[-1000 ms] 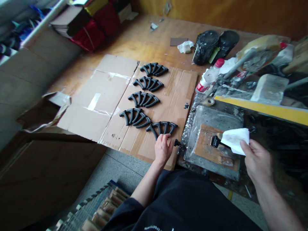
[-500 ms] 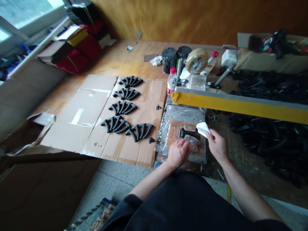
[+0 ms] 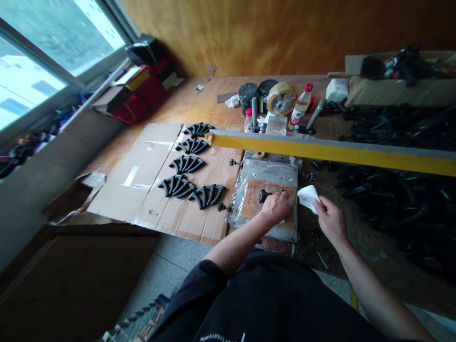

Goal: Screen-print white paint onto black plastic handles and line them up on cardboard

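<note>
Head: left hand (image 3: 278,208) now over workpiece (image 3: 264,195)

This looks like a workshop: a worn wooden bench (image 3: 192,105) carries a smudged metal plate (image 3: 272,168) with small black knobs (image 3: 233,162) at its left side, and a long yellow-and-grey bar (image 3: 320,151) reaches across above the bench. Curved black parts (image 3: 187,164) lie in fanned groups on flattened cardboard (image 3: 151,147), while many more dark pieces (image 3: 384,199) are heaped loose at the right, in front of a filled carton (image 3: 395,91). Spattered black tubs (image 3: 248,97), a thick roll of tape (image 3: 281,97) and plastic bottles (image 3: 301,108) crowd together towards the back.
</note>
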Motion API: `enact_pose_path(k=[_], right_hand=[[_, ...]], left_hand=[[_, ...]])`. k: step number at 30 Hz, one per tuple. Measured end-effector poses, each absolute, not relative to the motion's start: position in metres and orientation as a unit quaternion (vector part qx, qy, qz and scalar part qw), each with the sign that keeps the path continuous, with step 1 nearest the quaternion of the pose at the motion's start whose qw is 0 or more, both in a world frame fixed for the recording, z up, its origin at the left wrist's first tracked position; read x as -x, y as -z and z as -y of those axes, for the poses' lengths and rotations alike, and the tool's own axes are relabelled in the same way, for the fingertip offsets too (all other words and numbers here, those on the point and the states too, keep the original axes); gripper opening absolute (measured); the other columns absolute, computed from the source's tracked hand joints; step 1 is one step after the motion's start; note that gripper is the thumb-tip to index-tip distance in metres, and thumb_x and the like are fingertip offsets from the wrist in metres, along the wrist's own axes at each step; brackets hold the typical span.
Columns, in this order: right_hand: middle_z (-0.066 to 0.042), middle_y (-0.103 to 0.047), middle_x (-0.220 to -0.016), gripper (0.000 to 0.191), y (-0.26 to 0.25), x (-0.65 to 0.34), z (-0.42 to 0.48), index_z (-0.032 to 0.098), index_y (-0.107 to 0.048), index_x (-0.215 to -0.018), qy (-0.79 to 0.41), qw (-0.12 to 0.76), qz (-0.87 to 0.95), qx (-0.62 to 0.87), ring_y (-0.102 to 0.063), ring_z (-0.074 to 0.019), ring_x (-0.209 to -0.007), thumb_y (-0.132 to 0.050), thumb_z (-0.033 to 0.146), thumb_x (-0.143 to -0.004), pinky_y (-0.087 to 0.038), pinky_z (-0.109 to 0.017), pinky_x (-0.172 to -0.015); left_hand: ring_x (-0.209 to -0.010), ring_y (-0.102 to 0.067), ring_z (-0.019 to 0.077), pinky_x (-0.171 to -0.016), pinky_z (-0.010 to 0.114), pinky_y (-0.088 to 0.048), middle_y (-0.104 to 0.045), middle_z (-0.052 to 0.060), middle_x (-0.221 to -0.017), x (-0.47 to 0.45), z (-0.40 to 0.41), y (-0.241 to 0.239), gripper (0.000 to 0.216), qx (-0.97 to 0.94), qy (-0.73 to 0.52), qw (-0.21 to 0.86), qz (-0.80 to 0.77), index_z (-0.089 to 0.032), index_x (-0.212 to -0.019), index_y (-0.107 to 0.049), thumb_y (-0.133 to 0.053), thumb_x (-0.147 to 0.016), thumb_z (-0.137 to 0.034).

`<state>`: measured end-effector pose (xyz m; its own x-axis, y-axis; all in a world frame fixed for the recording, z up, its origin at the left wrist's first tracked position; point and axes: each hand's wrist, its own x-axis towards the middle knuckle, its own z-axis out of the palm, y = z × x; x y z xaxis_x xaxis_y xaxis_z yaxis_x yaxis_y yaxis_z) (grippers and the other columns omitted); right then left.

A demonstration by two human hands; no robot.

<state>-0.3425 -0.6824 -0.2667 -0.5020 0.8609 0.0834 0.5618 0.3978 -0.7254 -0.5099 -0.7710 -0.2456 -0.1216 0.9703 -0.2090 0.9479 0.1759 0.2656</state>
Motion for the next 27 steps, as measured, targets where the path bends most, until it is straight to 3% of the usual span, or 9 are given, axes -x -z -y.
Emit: enact_pose_path(k=[6, 12, 16, 19, 22, 27], right_hand=[[-0.001, -0.057, -0.062, 0.048, 0.266, 0.349, 0.683, 0.014, -0.064, -0.081, -0.339, 0.24, 0.799, 0.434, -0.049, -0.0133, -0.056, -0.044, 0.058, -0.088, -0.035, -0.022, -0.054], [-0.006, -0.066, -0.066, 0.047, 0.264, 0.39, 0.701, 0.015, -0.069, -0.089, -0.318, 0.224, 0.837, 0.384, -0.056, -0.0158, -0.055, -0.043, 0.053, -0.092, -0.036, -0.024, -0.053], [-0.011, -0.073, -0.098, 0.036, 0.267, 0.431, 0.719, 0.019, -0.07, -0.108, -0.323, 0.233, 0.884, 0.246, -0.068, -0.0219, -0.086, -0.042, 0.038, -0.097, -0.05, -0.029, -0.077], [-0.009, -0.07, -0.116, 0.034, 0.274, 0.458, 0.729, 0.02, -0.067, -0.118, -0.32, 0.231, 0.908, 0.142, -0.064, -0.0214, -0.108, -0.039, 0.027, -0.098, -0.048, -0.034, -0.096], [-0.007, -0.068, -0.12, 0.035, 0.285, 0.476, 0.735, 0.02, -0.065, -0.121, -0.3, 0.211, 0.927, 0.082, -0.062, -0.0196, -0.114, -0.04, 0.02, -0.097, -0.047, -0.034, -0.102], [-0.008, -0.062, -0.13, 0.041, 0.303, 0.488, 0.742, 0.019, -0.063, -0.126, -0.269, 0.116, 0.956, -0.008, -0.055, -0.021, -0.125, -0.042, 0.012, -0.093, -0.042, -0.04, -0.109]], left_hand=[[-0.09, -0.061, 0.0202, -0.071, 0.027, -0.048, -0.065, 0.008, -0.1, 0.533, 0.832, 0.241, 0.023, -0.649, -0.056, 0.106, -0.751, -0.022, -0.102, -0.063, -0.043, -0.093, -0.018], [-0.082, -0.061, 0.0168, -0.075, 0.027, -0.047, -0.064, 0.005, -0.093, 0.562, 0.913, 0.26, 0.021, -0.657, -0.019, 0.146, -0.739, -0.026, -0.095, -0.063, -0.044, -0.094, -0.018], [-0.101, -0.062, 0.0193, -0.098, 0.035, -0.045, -0.067, 0.004, -0.091, 0.568, 0.934, 0.272, 0.027, -0.67, -0.049, 0.119, -0.732, -0.025, -0.089, -0.064, -0.039, -0.095, -0.015], [-0.12, -0.056, 0.0192, -0.108, 0.037, -0.039, -0.068, 0.003, -0.106, 0.564, 0.931, 0.285, 0.026, -0.622, -0.138, 0.088, -0.765, -0.026, -0.097, -0.065, -0.041, -0.095, -0.015], [-0.111, -0.059, 0.0222, -0.098, 0.036, -0.047, -0.065, 0.008, -0.118, 0.555, 0.92, 0.297, 0.024, -0.522, -0.173, 0.061, -0.833, -0.023, -0.114, -0.061, -0.054, -0.091, -0.026], [-0.089, -0.061, 0.0237, -0.083, 0.036, -0.05, -0.068, 0.008, -0.095, 0.545, 0.906, 0.303, 0.02, -0.443, -0.131, 0.072, -0.884, -0.02, -0.106, -0.064, -0.054, -0.089, -0.024]])
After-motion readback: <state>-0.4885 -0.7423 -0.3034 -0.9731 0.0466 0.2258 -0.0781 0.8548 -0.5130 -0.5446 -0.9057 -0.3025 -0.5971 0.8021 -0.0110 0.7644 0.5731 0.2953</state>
